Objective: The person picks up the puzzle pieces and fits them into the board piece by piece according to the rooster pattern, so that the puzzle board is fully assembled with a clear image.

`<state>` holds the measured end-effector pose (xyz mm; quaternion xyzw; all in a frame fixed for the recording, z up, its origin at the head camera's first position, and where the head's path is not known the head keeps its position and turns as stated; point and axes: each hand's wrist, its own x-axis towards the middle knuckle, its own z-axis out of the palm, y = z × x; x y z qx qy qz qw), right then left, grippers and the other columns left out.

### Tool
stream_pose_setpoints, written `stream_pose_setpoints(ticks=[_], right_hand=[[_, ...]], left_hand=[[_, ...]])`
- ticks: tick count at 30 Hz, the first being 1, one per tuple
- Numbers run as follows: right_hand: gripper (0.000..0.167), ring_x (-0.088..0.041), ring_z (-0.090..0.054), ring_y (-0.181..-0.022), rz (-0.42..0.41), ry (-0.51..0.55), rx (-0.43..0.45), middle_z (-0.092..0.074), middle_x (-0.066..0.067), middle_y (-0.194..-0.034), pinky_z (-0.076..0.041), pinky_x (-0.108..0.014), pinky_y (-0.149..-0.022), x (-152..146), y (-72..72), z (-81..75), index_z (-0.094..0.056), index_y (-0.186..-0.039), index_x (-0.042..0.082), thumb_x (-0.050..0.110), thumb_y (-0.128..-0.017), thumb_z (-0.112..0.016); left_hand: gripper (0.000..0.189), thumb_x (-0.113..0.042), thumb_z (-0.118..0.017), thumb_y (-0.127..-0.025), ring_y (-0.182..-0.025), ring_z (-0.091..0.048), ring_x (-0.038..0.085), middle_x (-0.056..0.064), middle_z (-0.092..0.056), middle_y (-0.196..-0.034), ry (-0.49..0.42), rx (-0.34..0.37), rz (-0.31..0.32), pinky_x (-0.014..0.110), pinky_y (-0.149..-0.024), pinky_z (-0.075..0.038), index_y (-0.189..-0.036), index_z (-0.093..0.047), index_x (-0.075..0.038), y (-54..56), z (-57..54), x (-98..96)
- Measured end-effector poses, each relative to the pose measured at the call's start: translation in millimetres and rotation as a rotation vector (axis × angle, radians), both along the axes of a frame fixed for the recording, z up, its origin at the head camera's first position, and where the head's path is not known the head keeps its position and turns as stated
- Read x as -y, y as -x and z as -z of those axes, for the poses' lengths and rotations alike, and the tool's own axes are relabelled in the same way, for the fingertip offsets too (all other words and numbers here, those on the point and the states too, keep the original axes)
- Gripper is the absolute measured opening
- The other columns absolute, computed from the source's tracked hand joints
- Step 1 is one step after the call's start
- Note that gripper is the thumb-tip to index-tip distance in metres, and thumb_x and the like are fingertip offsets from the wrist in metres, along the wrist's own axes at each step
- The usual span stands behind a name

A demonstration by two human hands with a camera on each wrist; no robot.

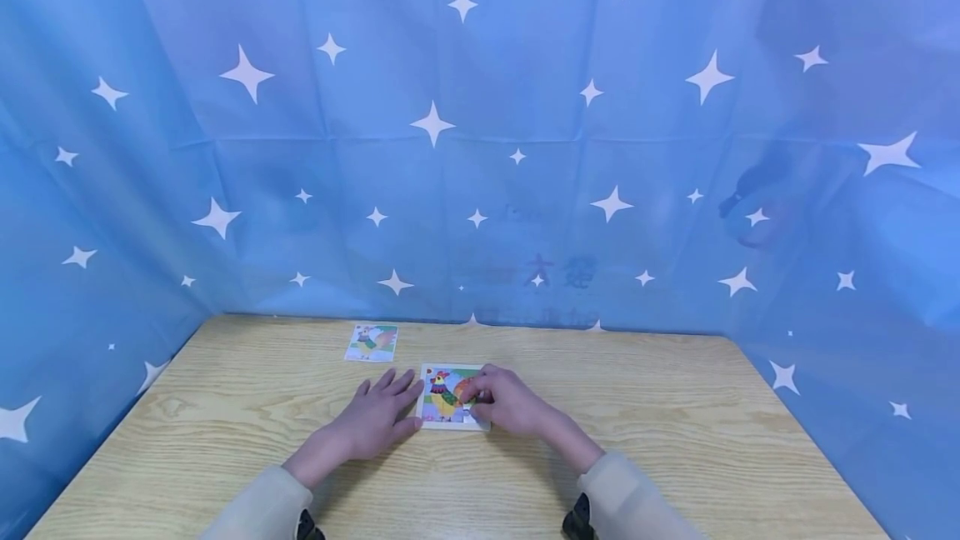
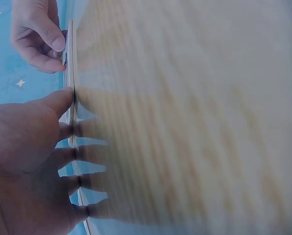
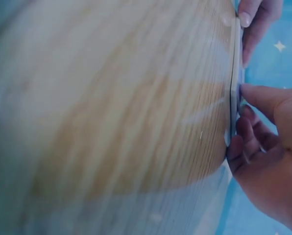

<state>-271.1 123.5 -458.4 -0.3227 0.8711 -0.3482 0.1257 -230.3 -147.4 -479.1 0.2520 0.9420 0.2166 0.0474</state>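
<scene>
A rooster jigsaw puzzle (image 1: 446, 408) in a shallow tray with a pale rim lies flat on the table. My left hand (image 1: 375, 422) rests on the table along the tray's left side, fingers spread, its thumb at the rim. Over the puzzle's right part, my right hand (image 1: 513, 403) has its fingers curled. In the left wrist view, that right hand (image 2: 40, 36) pinches a thin puzzle piece (image 2: 64, 59) between thumb and finger, at the tray. A pale patch shows low on the puzzle near the fingertips. The hand hides the puzzle's right edge.
A picture card (image 1: 372, 342) with a similar rooster lies behind and left of the tray, on the wooden table (image 1: 637, 407). A blue curtain (image 1: 517, 107) with white stars hangs along the table's back and sides.
</scene>
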Motion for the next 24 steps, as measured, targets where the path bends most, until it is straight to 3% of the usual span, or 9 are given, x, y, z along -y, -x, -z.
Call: stream_pose_setpoints(ticks=[13, 24], right_hand=[[0.017, -0.012, -0.051, -0.075, 0.090, -0.033, -0.095, -0.058, -0.001, -0.091, -0.046, -0.029, -0.067, -1, -8.6, -2.1, -0.076, -0.108, 0.007, 0.011, -0.092, -0.079], [0.021, -0.008, -0.050, -0.069, 0.056, 0.008, -0.105, -0.059, -0.002, -0.097, -0.043, -0.026, -0.064, -9, -10.4, 0.6, -0.076, -0.113, 0.002, 0.006, -0.092, -0.077]], left_hand=[[0.059, -0.035, -0.056, -0.107, -0.150, -0.020, 0.050, 0.022, -0.030, -0.164, -0.007, 0.019, 0.002, 0.077, -0.111, -0.017, -0.156, -0.043, -0.004, 0.6, -0.2, -0.1], [0.060, -0.034, -0.056, -0.107, -0.150, -0.020, 0.050, 0.021, -0.029, -0.164, -0.009, 0.017, -0.001, 0.076, -0.111, -0.017, -0.156, -0.042, -0.005, 0.7, 0.7, 0.6]])
